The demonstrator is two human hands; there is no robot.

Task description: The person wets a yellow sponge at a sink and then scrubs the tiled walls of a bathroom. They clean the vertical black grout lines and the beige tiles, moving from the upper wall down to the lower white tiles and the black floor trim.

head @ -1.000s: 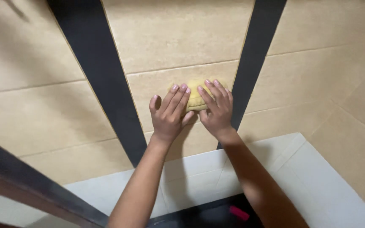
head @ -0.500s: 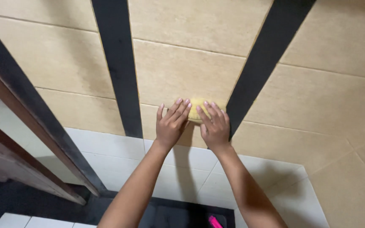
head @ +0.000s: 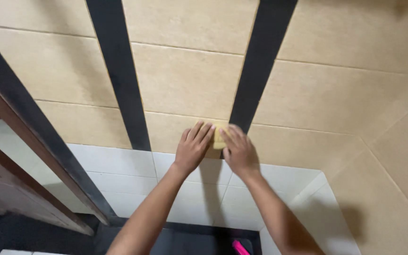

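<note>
Both hands are flat against the tiled wall, low down near where the beige tiles [head: 185, 80] meet the white tiles [head: 119, 163]. Between them sits a small yellow sponge [head: 218, 137], mostly covered. The left hand [head: 192, 148] lies with its fingers stretched and close together, the fingertips over the sponge's left edge; the right hand [head: 240, 151] spreads its fingers over the right edge. Neither hand curls round the sponge: it is pinned under open palms and fingers, which reads to me as pressure being put through it onto the tile rather than a hold. The sponge sits just left of the foot of the right-hand black stripe [head: 260, 66]; another black stripe [head: 119, 75] runs further left. A dark door frame [head: 38, 141] slants on the left, and something pink [head: 239, 247] shows at the bottom edge.
</note>
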